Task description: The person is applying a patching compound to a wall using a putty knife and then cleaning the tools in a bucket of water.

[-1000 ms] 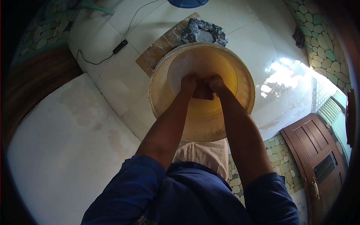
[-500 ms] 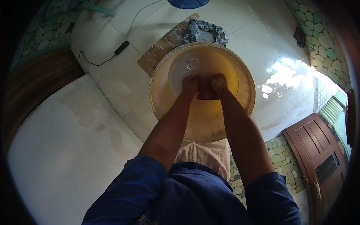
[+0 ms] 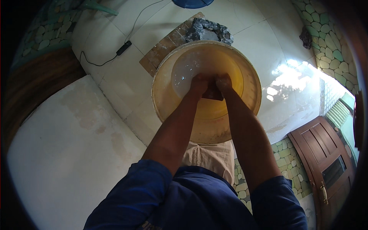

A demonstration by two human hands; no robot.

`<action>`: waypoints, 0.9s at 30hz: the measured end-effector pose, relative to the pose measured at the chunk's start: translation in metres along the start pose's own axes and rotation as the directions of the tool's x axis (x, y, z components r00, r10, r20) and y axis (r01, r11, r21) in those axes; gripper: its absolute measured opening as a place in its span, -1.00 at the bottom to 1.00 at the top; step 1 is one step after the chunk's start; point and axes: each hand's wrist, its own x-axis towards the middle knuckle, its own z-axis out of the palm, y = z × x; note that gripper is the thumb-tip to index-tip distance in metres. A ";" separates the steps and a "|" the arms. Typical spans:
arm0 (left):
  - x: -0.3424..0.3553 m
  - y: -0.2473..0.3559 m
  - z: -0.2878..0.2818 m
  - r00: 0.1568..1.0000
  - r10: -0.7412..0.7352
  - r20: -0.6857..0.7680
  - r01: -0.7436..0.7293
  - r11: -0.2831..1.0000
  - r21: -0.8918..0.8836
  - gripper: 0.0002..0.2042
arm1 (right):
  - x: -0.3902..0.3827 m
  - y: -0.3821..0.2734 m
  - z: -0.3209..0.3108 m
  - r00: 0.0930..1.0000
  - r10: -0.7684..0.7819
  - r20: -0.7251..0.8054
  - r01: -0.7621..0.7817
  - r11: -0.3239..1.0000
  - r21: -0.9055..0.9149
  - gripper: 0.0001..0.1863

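Observation:
Both hands are down inside a large cream-yellow round tub (image 3: 165, 111) with cloudy liquid at its bottom. My left hand (image 3: 198, 84) is closed on the left side of a dark reddish-brown squarish object (image 3: 211, 93); my right hand (image 3: 223, 83) is closed on its right side. The object sits between the hands, partly hidden by them, and I cannot make out what it is.
Just beyond the tub lie a stained brown board (image 3: 155, 57) and a grey rocky block (image 3: 209, 28). A black cable with a small unit (image 3: 123, 48) crosses the tiled floor. A blue container (image 3: 191, 2) is at the top, a white surface (image 3: 57, 153) left, a wooden door (image 3: 322, 153) right.
My hands and the dark object have shifted slightly within the tub, most recently a little upward in the picture. Both hands stay closed on the object.

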 end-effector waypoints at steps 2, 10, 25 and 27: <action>0.005 -0.007 -0.005 0.980 0.047 -0.192 -0.023 0.992 0.122 -0.80 | -0.001 -0.006 0.001 0.997 -0.052 0.058 0.049 0.998 0.041 -0.61; -0.001 -0.005 -0.005 0.964 -0.246 -0.102 0.174 0.870 -0.461 -0.76 | -0.016 -0.015 -0.003 0.984 -0.135 -0.115 0.133 0.991 -0.021 -0.62; 0.020 0.017 -0.024 0.977 -0.109 -0.183 0.140 0.976 0.169 -0.79 | -0.004 0.003 -0.004 0.976 -0.149 -0.158 0.159 0.986 0.049 -0.78; 0.017 0.020 -0.030 0.964 -0.260 -0.060 0.266 0.939 0.218 -0.75 | -0.003 -0.004 -0.001 0.981 -0.170 -0.090 0.167 0.985 -0.038 -0.76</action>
